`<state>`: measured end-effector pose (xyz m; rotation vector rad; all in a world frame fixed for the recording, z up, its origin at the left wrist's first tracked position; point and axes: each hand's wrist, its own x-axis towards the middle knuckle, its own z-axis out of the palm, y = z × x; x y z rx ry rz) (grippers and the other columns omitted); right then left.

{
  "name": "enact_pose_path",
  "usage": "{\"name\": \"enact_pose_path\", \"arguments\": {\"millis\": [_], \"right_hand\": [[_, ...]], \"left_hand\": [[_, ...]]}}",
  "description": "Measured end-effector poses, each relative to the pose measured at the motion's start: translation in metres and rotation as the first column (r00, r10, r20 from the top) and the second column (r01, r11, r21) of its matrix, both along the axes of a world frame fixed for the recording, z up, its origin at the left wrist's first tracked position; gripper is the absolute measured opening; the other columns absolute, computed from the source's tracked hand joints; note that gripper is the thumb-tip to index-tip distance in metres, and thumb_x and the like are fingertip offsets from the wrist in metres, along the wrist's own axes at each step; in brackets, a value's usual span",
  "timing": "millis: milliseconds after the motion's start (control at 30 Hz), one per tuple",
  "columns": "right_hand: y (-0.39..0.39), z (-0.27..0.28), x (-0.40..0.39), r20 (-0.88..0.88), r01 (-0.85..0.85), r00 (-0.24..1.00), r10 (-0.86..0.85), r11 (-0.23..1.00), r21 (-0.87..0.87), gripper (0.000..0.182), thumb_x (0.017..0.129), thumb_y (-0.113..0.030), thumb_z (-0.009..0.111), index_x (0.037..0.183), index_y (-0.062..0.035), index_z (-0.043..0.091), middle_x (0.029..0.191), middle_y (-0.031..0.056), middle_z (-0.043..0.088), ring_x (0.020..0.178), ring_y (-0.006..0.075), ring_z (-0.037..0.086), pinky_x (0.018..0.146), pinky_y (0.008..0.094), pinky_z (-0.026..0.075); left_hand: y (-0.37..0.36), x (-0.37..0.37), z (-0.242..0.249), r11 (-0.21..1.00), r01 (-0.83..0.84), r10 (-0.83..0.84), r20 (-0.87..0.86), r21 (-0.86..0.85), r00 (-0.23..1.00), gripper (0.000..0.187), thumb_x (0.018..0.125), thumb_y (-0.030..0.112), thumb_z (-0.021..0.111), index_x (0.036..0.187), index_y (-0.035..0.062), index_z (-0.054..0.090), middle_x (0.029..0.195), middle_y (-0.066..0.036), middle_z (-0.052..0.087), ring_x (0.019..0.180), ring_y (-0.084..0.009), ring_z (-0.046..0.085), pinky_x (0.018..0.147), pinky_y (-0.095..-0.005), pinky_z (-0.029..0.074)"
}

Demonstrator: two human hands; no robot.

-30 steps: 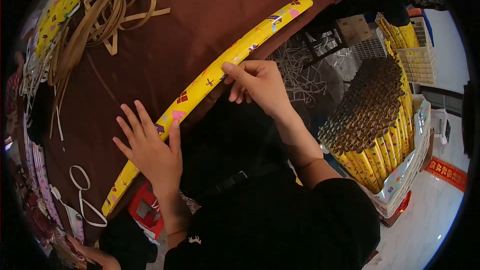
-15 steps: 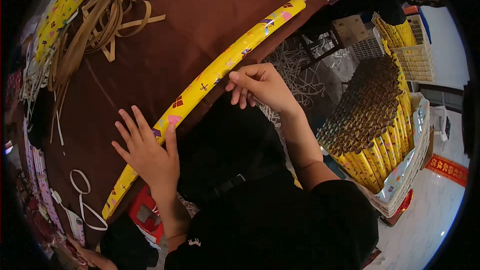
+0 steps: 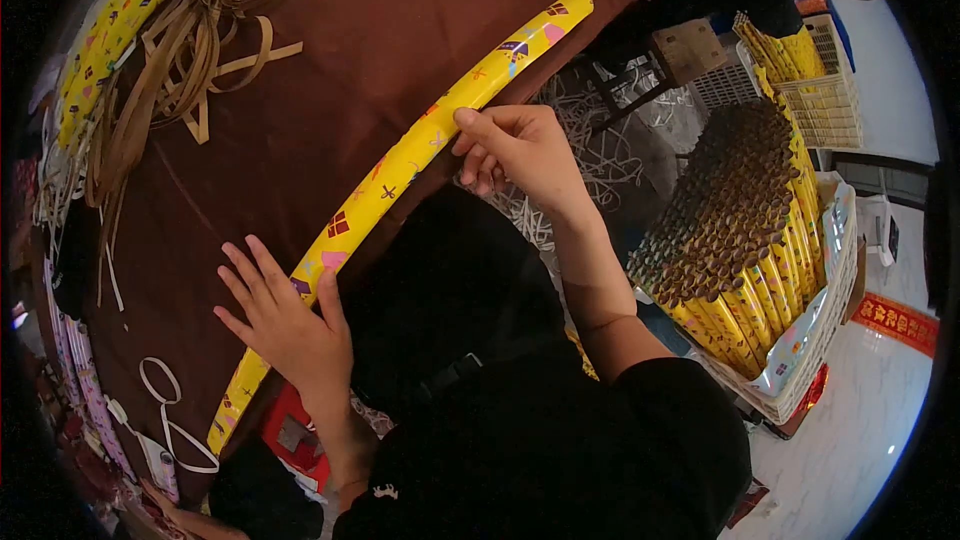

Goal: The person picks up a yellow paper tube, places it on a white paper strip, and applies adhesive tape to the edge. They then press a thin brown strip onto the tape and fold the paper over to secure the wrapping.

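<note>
A long yellow printed roll (image 3: 385,175) lies diagonally across the brown cloth, running from lower left to upper right, with a small tan tip at its upper end. My left hand (image 3: 290,315) rests flat over its lower part, fingers spread. Against the roll's near side, around its middle, my right hand (image 3: 515,150) touches it with thumb and curled fingers; whether the fingers hold anything between them is hidden.
Brown strips (image 3: 205,50) lie at the upper left beside yellow sheets (image 3: 125,30). White-handled scissors (image 3: 165,420) are at lower left. On the right, a basket (image 3: 800,395) holds many yellow rolls, with another basket (image 3: 825,105) behind. A person's hand (image 3: 190,520) shows at the bottom left.
The whole view has shifted slightly. My right hand has moved a little up along the roll, and its fingers are more curled. My left hand stays spread on the roll.
</note>
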<state>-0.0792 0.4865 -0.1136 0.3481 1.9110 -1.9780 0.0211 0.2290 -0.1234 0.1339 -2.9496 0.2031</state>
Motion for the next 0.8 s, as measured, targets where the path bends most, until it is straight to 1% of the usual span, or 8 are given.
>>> {"name": "enact_pose_path", "arguments": {"millis": [33, 100, 267, 467, 533, 667, 733, 800], "right_hand": [[-0.001, -0.001, -0.002, -0.015, -0.004, 1.000, 0.004, 0.999, 0.041, 0.035, 0.093, -0.032, 0.064, 0.078, -0.0006, 0.066, 0.058, 0.0047, 0.063, 0.047, 0.0079, 0.058, 0.042, 0.0196, 0.041], [0.001, -0.001, -0.004, -0.014, -0.005, 1.000, 0.006, 1.000, 0.024, 0.035, 0.093, -0.032, 0.065, 0.077, -0.0005, 0.066, 0.057, 0.0045, 0.062, 0.046, 0.0080, 0.057, 0.042, 0.0195, 0.041], [0.017, -0.010, -0.009, -0.061, -0.027, 0.998, 0.027, 1.000, 0.008, 0.035, 0.091, -0.031, 0.067, 0.074, -0.0004, 0.066, 0.055, 0.0043, 0.061, 0.044, 0.0085, 0.057, 0.040, 0.0196, 0.041], [0.020, -0.002, -0.015, -0.013, -0.015, 1.000, 0.015, 0.998, 0.054, 0.032, 0.090, -0.028, 0.069, 0.073, -0.0007, 0.066, 0.055, 0.0046, 0.061, 0.043, 0.0085, 0.056, 0.040, 0.0200, 0.042], [0.024, -0.003, -0.017, 0.000, -0.053, 0.999, 0.053, 0.999, -0.002, 0.031, 0.091, -0.028, 0.068, 0.074, -0.0021, 0.065, 0.055, 0.0035, 0.062, 0.044, 0.0078, 0.057, 0.041, 0.0185, 0.040], [0.032, -0.004, -0.017, 0.004, -0.072, 0.997, 0.072, 0.997, -0.023, 0.031, 0.090, -0.029, 0.068, 0.074, -0.0023, 0.065, 0.056, 0.0039, 0.063, 0.044, 0.0080, 0.058, 0.041, 0.0188, 0.041], [0.033, -0.002, -0.017, -0.021, -0.007, 1.000, 0.007, 1.000, 0.002, 0.031, 0.090, -0.029, 0.068, 0.074, -0.0024, 0.065, 0.057, 0.0041, 0.063, 0.045, 0.0080, 0.058, 0.042, 0.0189, 0.041], [0.030, -0.001, -0.019, -0.042, 0.003, 0.999, -0.001, 0.999, 0.047, 0.031, 0.090, -0.029, 0.068, 0.074, -0.0024, 0.065, 0.057, 0.0043, 0.063, 0.045, 0.0080, 0.058, 0.042, 0.0188, 0.041]], "left_hand": [[0.000, 0.000, 0.000, 1.000, 0.005, -0.005, 0.002, -0.001, 1.000, 0.069, 0.097, 0.049, 0.043, 0.150, 0.0060, 0.030, 0.155, -0.017, 0.028, 0.141, -0.0376, 0.030, 0.111, -0.0599, 0.020], [0.000, -0.001, 0.002, 0.999, 0.006, -0.006, 0.001, 0.046, 1.000, 0.068, 0.097, 0.048, 0.043, 0.150, 0.0061, 0.030, 0.155, -0.016, 0.027, 0.141, -0.0372, 0.030, 0.111, -0.0594, 0.021], [-0.003, -0.003, 0.003, 0.998, 0.012, -0.014, 0.019, 0.058, 1.000, 0.068, 0.097, 0.048, 0.042, 0.150, 0.0060, 0.030, 0.155, -0.016, 0.028, 0.140, -0.0378, 0.031, 0.111, -0.0591, 0.021], [-0.002, -0.003, 0.004, 0.999, 0.016, -0.018, 0.029, 0.050, 0.999, 0.068, 0.098, 0.048, 0.041, 0.150, 0.0061, 0.029, 0.155, -0.017, 0.028, 0.140, -0.0383, 0.031, 0.111, -0.0585, 0.022], [-0.002, -0.004, 0.004, 0.998, 0.017, -0.019, 0.028, 0.052, 0.999, 0.067, 0.098, 0.047, 0.041, 0.150, 0.0060, 0.029, 0.155, -0.017, 0.028, 0.140, -0.0383, 0.031, 0.111, -0.0583, 0.022], [-0.003, -0.004, 0.004, 0.999, 0.021, -0.022, 0.025, 0.037, 0.999, 0.067, 0.098, 0.046, 0.042, 0.150, 0.0060, 0.029, 0.155, -0.017, 0.028, 0.139, -0.0385, 0.032, 0.111, -0.0581, 0.022], [-0.003, -0.004, 0.004, 0.999, 0.023, -0.024, 0.029, 0.031, 0.999, 0.067, 0.098, 0.046, 0.042, 0.150, 0.0060, 0.029, 0.155, -0.017, 0.028, 0.139, -0.0385, 0.032, 0.111, -0.0582, 0.022], [-0.002, -0.004, 0.005, 0.999, 0.022, -0.023, 0.026, 0.043, 0.999, 0.066, 0.099, 0.046, 0.041, 0.150, 0.0060, 0.030, 0.155, -0.017, 0.029, 0.139, -0.0385, 0.032, 0.111, -0.0581, 0.022]]}}
